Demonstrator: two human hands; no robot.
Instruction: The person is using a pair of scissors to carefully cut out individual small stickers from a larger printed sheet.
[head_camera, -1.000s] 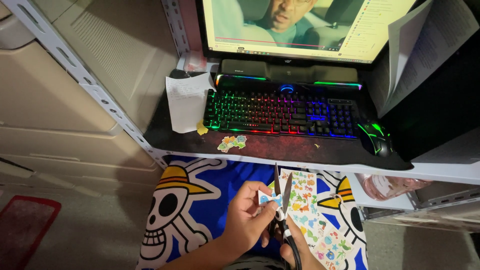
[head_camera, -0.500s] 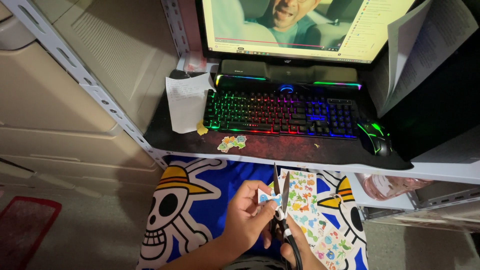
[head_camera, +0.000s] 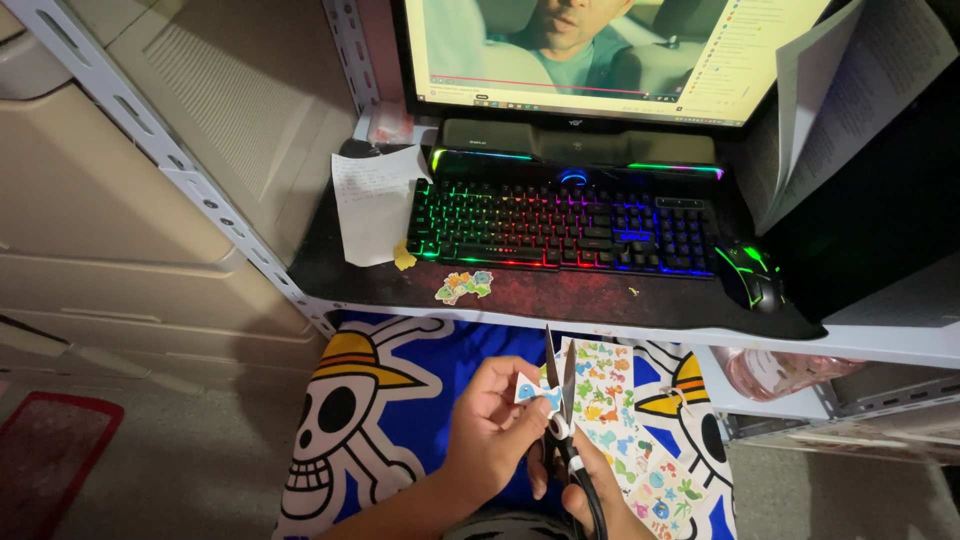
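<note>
A: We've got the left hand pinching one small sticker cutout between thumb and fingertips, held over the lap, just below the bench edge.

B: And the scissors?

A: One pair, in the right hand, fingers closed through the handles. The long axis runs nearly straight up toward the bench, tips pointing away from us. The blades stand apart in a narrow V.

B: Where's the cutout relative to the blades?

A: Just left of them, touching or nearly so, at about mid-blade. The left hand is the nearer one to it; it's the one clamped on it. The right hand sits lower, at the handle end, mostly cut off by the frame.

B: Whether the paper is actually inside the V?

A: We can't tell: its right edge meets the left blade and the view is too tight.

B: Counts elsewhere?

A: One sticker sheet on the lap, right of the scissors, partly behind them, lying long axis toward lower right. One loose cutout cluster on the bench, well apart. One keyboard, one mouse, one paper note left of the keyboard, one monitor.

B: The lap surface?

A: Blue cloth with skull-and-hat prints; we count two showing.
</note>
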